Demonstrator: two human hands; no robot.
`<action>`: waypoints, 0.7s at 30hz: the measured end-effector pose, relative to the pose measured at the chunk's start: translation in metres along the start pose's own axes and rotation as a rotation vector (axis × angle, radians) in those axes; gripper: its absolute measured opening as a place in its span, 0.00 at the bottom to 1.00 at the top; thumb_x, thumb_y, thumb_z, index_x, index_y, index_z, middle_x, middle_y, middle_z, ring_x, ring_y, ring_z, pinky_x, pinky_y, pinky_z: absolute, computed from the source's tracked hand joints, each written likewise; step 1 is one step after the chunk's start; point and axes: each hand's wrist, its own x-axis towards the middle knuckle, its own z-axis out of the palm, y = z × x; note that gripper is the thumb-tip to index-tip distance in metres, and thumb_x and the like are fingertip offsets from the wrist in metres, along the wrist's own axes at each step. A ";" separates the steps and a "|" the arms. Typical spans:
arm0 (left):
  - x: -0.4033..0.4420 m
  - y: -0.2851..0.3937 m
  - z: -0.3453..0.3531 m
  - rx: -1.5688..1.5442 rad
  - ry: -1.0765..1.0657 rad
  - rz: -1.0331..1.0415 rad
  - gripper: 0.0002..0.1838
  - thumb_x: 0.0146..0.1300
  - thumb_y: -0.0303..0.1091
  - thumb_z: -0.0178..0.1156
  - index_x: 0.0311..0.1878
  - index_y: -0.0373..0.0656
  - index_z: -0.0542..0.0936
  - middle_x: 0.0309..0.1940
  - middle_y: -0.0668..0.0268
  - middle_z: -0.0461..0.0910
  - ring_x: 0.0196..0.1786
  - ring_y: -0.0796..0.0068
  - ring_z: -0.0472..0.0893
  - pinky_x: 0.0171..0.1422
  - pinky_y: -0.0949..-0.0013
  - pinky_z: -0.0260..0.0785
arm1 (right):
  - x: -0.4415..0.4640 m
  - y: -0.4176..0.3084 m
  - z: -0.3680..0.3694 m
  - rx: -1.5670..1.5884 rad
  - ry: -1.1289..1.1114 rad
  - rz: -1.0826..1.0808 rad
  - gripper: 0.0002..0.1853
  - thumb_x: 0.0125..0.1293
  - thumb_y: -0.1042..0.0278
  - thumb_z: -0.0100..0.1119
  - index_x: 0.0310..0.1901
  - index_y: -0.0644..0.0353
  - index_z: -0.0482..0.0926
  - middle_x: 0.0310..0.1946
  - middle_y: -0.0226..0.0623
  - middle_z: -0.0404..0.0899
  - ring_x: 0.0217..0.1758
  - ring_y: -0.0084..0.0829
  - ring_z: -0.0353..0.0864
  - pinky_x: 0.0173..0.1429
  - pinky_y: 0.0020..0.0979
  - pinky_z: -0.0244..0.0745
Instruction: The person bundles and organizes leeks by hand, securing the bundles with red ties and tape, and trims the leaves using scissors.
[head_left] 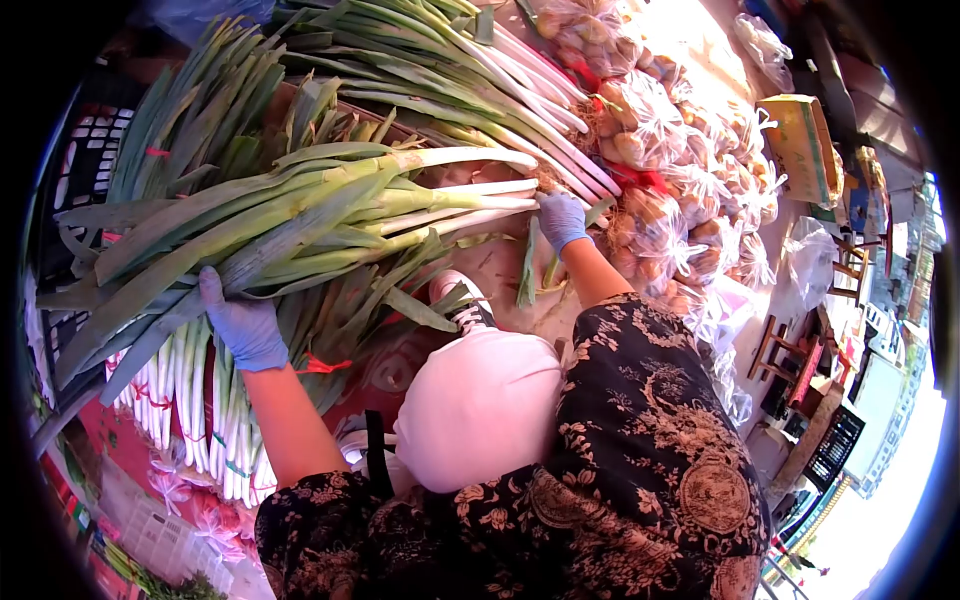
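Note:
A bunch of leeks [330, 215] lies across in front of me, with broad green leaves to the left and white stems to the right. My left hand [245, 325], in a blue-violet glove, grips the leaf end, thumb on top and the other fingers mostly hidden. Gloved the same way, my right hand [563, 219] is closed around the root ends of the white stems. Just beyond lies a larger pile of leeks [480, 90], roots pointing right. Some loose green leaves [530, 265] hang below my right hand.
Tied bundles of white-stemmed leeks [200, 400] lie at lower left, near a black crate [92, 150]. Plastic bags of round brownish produce [650, 130] are heaped on the right. Past them stand a yellow-green carton [800, 150] and a small wooden stool [775, 350].

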 end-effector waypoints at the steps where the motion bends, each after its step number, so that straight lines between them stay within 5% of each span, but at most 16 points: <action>1: 0.000 0.001 0.002 0.024 0.002 0.004 0.33 0.54 0.46 0.62 0.62 0.45 0.65 0.59 0.63 0.67 0.61 0.61 0.66 0.65 0.52 0.58 | 0.005 0.001 0.008 0.022 0.012 0.003 0.11 0.53 0.60 0.60 0.37 0.52 0.79 0.32 0.38 0.78 0.39 0.41 0.79 0.41 0.42 0.73; 5: 0.003 -0.001 0.003 0.075 0.103 0.018 0.34 0.54 0.48 0.62 0.62 0.44 0.65 0.59 0.63 0.67 0.60 0.62 0.67 0.65 0.54 0.58 | 0.020 -0.008 -0.022 0.048 -0.228 0.087 0.20 0.44 0.48 0.68 0.33 0.54 0.82 0.36 0.41 0.80 0.40 0.42 0.79 0.45 0.42 0.72; 6: 0.002 -0.001 0.004 0.063 0.091 0.009 0.33 0.54 0.48 0.62 0.62 0.44 0.66 0.58 0.63 0.67 0.60 0.62 0.67 0.65 0.54 0.58 | 0.023 -0.017 -0.055 0.055 -0.278 0.079 0.26 0.40 0.45 0.70 0.39 0.53 0.81 0.39 0.42 0.79 0.44 0.42 0.78 0.46 0.40 0.72; 10: 0.004 0.000 -0.001 0.009 0.070 -0.022 0.32 0.54 0.46 0.62 0.61 0.44 0.67 0.57 0.64 0.68 0.59 0.63 0.68 0.65 0.54 0.59 | 0.047 -0.046 -0.117 0.605 0.203 -0.330 0.44 0.40 0.44 0.72 0.59 0.56 0.68 0.52 0.47 0.73 0.55 0.47 0.72 0.59 0.40 0.67; 12: 0.006 0.000 -0.002 -0.002 0.084 -0.024 0.32 0.54 0.45 0.63 0.61 0.44 0.67 0.57 0.64 0.69 0.59 0.63 0.68 0.65 0.54 0.59 | 0.061 -0.073 -0.135 0.890 0.120 -0.439 0.49 0.42 0.42 0.71 0.64 0.59 0.61 0.59 0.48 0.67 0.63 0.44 0.65 0.66 0.37 0.59; 17: 0.001 0.001 0.006 -0.005 0.052 0.021 0.32 0.53 0.43 0.65 0.59 0.42 0.68 0.55 0.64 0.70 0.58 0.65 0.69 0.65 0.58 0.60 | 0.081 -0.140 -0.152 0.857 0.153 -0.753 0.51 0.41 0.37 0.68 0.64 0.58 0.60 0.51 0.54 0.71 0.56 0.52 0.69 0.61 0.41 0.62; 21: 0.005 -0.006 -0.016 -0.095 0.010 0.009 0.33 0.51 0.42 0.67 0.60 0.42 0.67 0.55 0.65 0.70 0.58 0.66 0.69 0.67 0.58 0.58 | 0.077 -0.141 -0.155 0.904 0.180 -0.624 0.33 0.37 0.57 0.76 0.46 0.59 0.73 0.45 0.49 0.70 0.47 0.49 0.71 0.52 0.39 0.68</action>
